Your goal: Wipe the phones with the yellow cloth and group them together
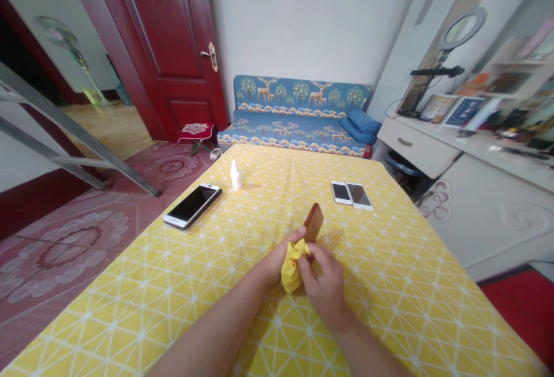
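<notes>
A flat, brown-cased phone (314,224) stands tilted above the table, its lower part hidden by my hands and a cloth. My left hand (281,253) is closed around its lower left side. In the fingers of my right hand (326,279) is a bunched yellow cloth (292,267), pressed against the phone's lower end. Beyond my hands to the right, two small white-framed phones (341,192) lie side by side. A larger phone (193,206) with a dark screen lies at the left edge, close to a small white bottle (236,176) standing upright.
A yellow cloth with white lines covers the table (208,302). Behind it is a blue patterned sofa (285,126). A white cabinet (493,209) stands along the right, with a ring light (463,29) on top. Metal ladder legs (90,134) and a red stool (195,130) are to the left.
</notes>
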Available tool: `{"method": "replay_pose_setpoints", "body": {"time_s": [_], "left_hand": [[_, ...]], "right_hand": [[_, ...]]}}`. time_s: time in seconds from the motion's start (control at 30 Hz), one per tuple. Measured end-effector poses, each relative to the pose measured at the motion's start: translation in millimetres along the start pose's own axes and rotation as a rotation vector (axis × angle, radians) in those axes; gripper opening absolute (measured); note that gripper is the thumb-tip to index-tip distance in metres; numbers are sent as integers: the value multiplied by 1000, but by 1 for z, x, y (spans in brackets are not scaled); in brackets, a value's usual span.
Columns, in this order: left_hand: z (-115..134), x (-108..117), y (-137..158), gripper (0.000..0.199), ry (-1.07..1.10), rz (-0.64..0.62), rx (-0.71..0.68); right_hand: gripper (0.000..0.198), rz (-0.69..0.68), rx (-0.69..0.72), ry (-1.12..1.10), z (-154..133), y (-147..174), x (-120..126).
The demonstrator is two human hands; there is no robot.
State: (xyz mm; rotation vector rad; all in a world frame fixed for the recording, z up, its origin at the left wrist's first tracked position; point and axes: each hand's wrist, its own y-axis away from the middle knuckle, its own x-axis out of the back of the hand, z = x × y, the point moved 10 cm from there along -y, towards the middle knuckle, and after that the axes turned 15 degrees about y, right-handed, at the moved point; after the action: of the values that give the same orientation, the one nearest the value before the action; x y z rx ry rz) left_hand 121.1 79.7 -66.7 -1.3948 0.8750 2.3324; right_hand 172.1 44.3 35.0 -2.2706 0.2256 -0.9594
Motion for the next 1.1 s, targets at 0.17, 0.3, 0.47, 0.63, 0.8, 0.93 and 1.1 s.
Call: {"method": "replay_pose_setpoints", "body": {"time_s": [0.17, 0.3, 0.47, 0.63, 0.8, 0.93, 1.1], "left_hand": [[77, 1, 25, 36, -112, 85, -600], [123, 20, 51, 63, -235, 295, -955], [130, 30, 52, 69, -268, 324, -1063], [126, 4, 71, 58, -476, 318, -1202], [128, -27, 102, 44, -504, 222, -1390], [134, -18, 97, 39, -415, 237, -1353], [139, 8, 71, 37, -31, 149, -1163]], "right_hand": [[8, -80, -161, -91, 21, -3, -11], [28, -347, -23, -115, -1, 5, -35], [36, -298, -138, -177, 11, 4, -32], [23, -71, -366, -197, 57, -2, -20], [46, -208, -243, -195, 40, 1, -39], [53, -299, -139, -114, 27, 4, -51], [24, -395, -42, -53, 17, 6, -57]]}}
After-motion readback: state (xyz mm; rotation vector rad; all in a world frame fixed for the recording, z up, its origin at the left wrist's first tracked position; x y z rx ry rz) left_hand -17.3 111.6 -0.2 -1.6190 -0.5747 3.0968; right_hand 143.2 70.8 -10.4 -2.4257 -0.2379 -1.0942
